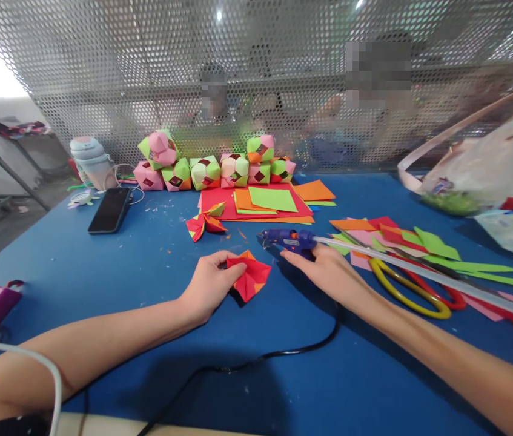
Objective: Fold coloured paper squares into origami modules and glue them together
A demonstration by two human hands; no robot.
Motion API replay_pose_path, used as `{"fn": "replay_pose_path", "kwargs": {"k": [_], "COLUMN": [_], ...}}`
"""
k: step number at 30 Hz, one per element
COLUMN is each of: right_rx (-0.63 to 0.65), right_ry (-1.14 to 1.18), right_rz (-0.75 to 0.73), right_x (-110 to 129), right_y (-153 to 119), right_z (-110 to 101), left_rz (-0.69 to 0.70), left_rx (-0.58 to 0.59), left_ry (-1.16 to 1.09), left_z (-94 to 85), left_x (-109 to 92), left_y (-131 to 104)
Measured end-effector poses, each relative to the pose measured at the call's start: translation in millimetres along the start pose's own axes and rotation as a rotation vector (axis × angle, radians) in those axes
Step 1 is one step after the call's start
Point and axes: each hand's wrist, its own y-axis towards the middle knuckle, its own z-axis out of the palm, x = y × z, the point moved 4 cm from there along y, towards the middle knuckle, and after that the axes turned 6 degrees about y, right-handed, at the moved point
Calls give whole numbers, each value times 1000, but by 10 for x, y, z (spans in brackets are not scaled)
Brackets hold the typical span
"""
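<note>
My left hand [211, 284] pinches the edge of a red and orange folded paper piece [252, 278], held just over the blue table. Closed around a blue hot glue gun [290, 239] is my right hand [331, 269]; a long pale glue stick [392, 257] runs out of its back toward the right. The gun's nozzle points left, apart from the paper in my left hand. Another folded piece [206, 222], red with yellow-green, lies beyond my left hand. My right fingers are partly hidden behind the gun.
Folded paper cubes [205, 172] line the mesh at the back, behind stacked paper sheets [265, 200]. Scissors [410, 290] and paper scraps lie at right, near a plastic bag [478, 163]. A phone [111, 210] and cup [91, 160] stand left. A black cable [278, 352] crosses the front.
</note>
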Motion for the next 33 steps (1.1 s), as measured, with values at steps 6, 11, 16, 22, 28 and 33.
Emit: {"fn": "replay_pose_path", "kwargs": {"k": [6, 11, 16, 22, 28, 33], "right_rx": [34, 34, -8, -12, 43, 43], "right_ry": [-21, -76, -228, -328, -321, -333], "right_rz": [-62, -270, -511, -528, -545, -510], "right_x": [164, 461, 565, 485, 490, 471], "right_y": [-277, -459, -490, -519, -528, -534], "right_z": [-103, -132, -58, -33, -22, -40], "left_rz": [36, 82, 119, 132, 149, 155], "left_rx": [-52, -37, -20, -21, -7, 3], "left_ry": [72, 176, 225, 249, 252, 262], "left_z": [-80, -77, -65, -72, -67, -58], "left_x": [-4, 15, 4, 8, 26, 17], "left_y": [62, 79, 59, 55, 63, 55]}}
